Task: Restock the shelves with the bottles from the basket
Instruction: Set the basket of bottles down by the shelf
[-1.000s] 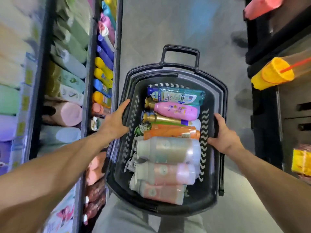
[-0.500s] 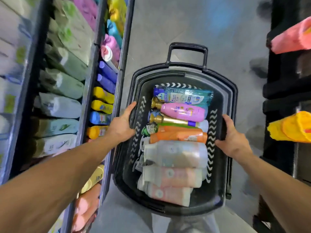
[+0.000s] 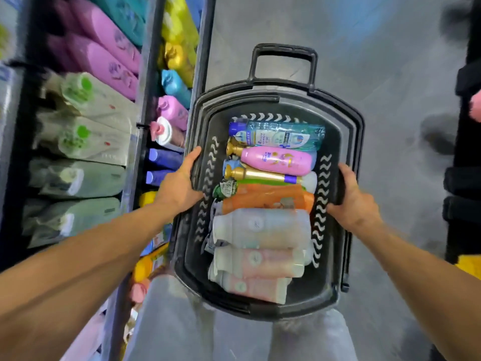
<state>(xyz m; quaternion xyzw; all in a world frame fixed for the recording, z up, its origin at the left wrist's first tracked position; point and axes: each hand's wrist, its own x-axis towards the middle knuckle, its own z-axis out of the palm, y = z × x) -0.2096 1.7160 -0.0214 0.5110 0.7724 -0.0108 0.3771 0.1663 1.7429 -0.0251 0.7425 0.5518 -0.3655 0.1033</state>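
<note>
A black plastic basket (image 3: 346,121) with a pull handle at its far end is held over the grey floor. My left hand (image 3: 179,186) grips its left rim and my right hand (image 3: 351,204) grips its right rim. Several bottles lie on their sides inside: a teal bottle (image 3: 281,138) at the far end, a pink bottle (image 3: 278,161), a gold-capped bottle (image 3: 260,174), an orange bottle (image 3: 268,200) and three pale bottles (image 3: 260,227) nearest me. The shelves (image 3: 148,82) stand to the left, full of bottles.
The left shelves hold purple (image 3: 104,56), pale green (image 3: 91,121), yellow (image 3: 179,48) and blue (image 3: 164,155) bottles. A dark shelf unit (image 3: 466,178) runs along the right edge. Grey floor (image 3: 390,61) lies ahead of the basket. My legs in grey trousers (image 3: 171,321) are below it.
The view has moved forward along the aisle, so other shelf bottles now show on the left. Both hands keep their grip on the basket rims. The bottles inside have not shifted.
</note>
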